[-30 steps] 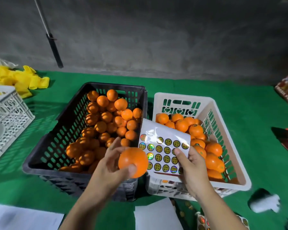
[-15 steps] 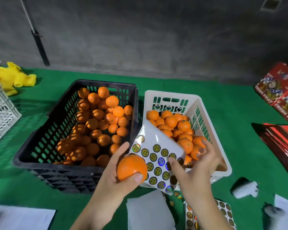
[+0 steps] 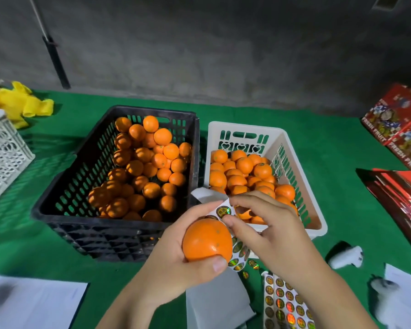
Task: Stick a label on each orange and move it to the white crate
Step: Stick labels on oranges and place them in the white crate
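Pulled in close since half a second ago: sticker sheet (image 3: pixel 220 211), then spread flat and facing up between both hands, now curled and mostly hidden behind the held orange (image 3: pixel 207 239), with only a white top corner, one round label and a few labels under the fruit showing. Right hand (image 3: pixel 268 230), then holding the sheet's lower edge with fingers spread toward the white crate (image 3: pixel 304 186), now bent over the sheet, thumb tip and forefinger pinching at a label just beside the orange. Left hand (image 3: pixel 176 255) wrapped round the orange as before, thumb pressed on its lower side, fingers curled behind; fruit raised a little and held above the near edge of the bench (image 3: pixel 330 138), in front of the gap between the two crates, not yet inside the white one. Camera tilted downward as well, bringing more of the near bench into sight.

Black crate (image 3: pixel 64 198) on the left, loaded with unlabelled oranges; white crate touching its right side, holding a pile of oranges, one with a dark label on top. More label sheets (image 3: pixel 285 302) and loose round stickers lying below the right wrist, white backing paper (image 3: pixel 218 302) beside them. Red fruit boxes (image 3: pixel 399 124) at far right, yellow cloth (image 3: pixel 22 103) and a white lattice basket (image 3: pixel 3 150) at far left
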`<action>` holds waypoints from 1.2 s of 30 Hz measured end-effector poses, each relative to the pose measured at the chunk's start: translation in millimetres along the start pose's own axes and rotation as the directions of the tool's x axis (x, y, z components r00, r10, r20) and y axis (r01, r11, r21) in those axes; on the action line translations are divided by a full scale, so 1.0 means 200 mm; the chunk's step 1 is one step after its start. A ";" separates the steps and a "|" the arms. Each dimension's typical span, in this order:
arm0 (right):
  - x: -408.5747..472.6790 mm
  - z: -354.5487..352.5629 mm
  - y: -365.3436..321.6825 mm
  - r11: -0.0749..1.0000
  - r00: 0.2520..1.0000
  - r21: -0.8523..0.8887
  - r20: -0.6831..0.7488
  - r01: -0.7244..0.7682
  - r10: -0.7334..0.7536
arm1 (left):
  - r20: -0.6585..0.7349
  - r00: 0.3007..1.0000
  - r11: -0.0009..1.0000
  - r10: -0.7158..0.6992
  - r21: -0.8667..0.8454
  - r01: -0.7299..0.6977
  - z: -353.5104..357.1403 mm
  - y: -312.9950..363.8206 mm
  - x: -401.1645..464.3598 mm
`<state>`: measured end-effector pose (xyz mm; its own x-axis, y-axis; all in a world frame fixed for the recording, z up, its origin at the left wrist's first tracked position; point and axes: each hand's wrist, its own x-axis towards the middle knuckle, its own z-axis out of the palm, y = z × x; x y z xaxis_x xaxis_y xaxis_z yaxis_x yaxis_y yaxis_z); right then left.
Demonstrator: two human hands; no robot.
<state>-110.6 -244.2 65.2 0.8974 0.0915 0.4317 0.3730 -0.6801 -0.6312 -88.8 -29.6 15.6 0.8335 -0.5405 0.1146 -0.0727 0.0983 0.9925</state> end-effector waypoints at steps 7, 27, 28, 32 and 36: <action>0.00 -0.04 -0.04 0.921 0.990 0.363 0.050 -0.141 0.132 | 0.059 0.998 0.999 0.036 -0.019 -0.035 0.01 0.07 0.00; -0.16 -0.05 -0.14 0.998 0.930 -0.006 0.362 0.065 -0.058 | 0.016 0.994 0.992 -0.107 -0.071 0.108 0.01 0.00 -0.03; -0.18 -0.03 -0.14 0.994 0.926 -0.062 0.372 0.088 -0.059 | 0.010 0.995 0.992 -0.101 -0.071 0.102 0.02 -0.01 -0.03; -0.19 0.08 -0.11 0.982 0.960 -0.161 0.275 0.098 -0.051 | 0.048 0.996 0.980 -0.081 -0.177 0.088 0.10 -0.03 -0.01; -0.18 0.11 -0.07 0.999 0.992 0.032 0.122 0.016 -0.019 | -0.068 0.962 0.867 -0.265 -0.454 0.206 0.16 -0.04 0.04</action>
<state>-142.5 -221.9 43.9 0.9120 0.1928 0.3620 0.3943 -0.6549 -0.6447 -99.5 -60.3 10.1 0.8583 -0.4891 -0.1555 0.3578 0.3531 0.8645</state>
